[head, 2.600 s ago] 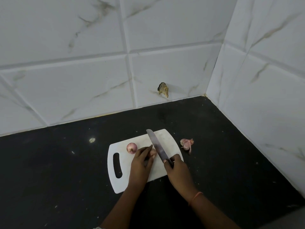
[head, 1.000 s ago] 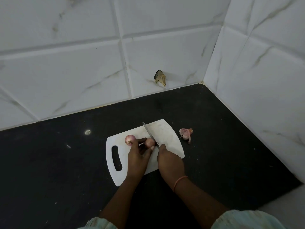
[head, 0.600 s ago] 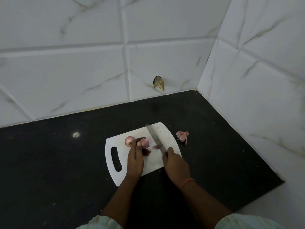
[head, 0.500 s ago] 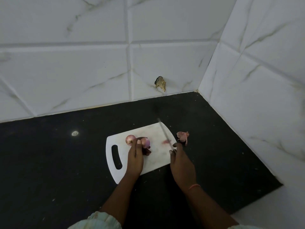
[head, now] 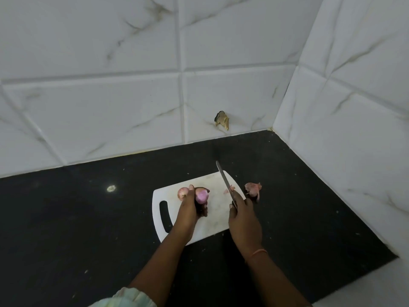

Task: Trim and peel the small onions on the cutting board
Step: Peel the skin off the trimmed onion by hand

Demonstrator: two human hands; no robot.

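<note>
A: Where are the onions sitting?

B: Both are toward the board's [head: 212, 227] far left. The left hand [head: 190, 210] is pinching one onion [head: 201, 195] between thumb and fingers; its cut face is showing purple. The second onion [head: 182, 192] is lying just behind that hand, touching or nearly touching it, skin on.

A: And the right hand?

B: The right hand [head: 244, 220] is gripping the knife [head: 225, 183], fingers wrapped round the handle, blade pointing away toward the wall and hanging over the board's right end, apart from the held onion.

A: Anything by the blade?

B: A small pink trimming [head: 228, 190] is lying on the board right at the blade, and a heap of peels [head: 253, 189] is sitting on the counter [head: 88, 218] just off the board's right edge.

A: What might be going wrong from here?

B: I'd judge the onion is the risk: small, round, likely slick where it's cut. If the pinch is loosening while the blade is coming in, it could be rolling and the edge meeting a fingertip. The loose onion could also be nudged off the board by the left wrist. And the trimming under the blade could be making the knife skid.
</note>
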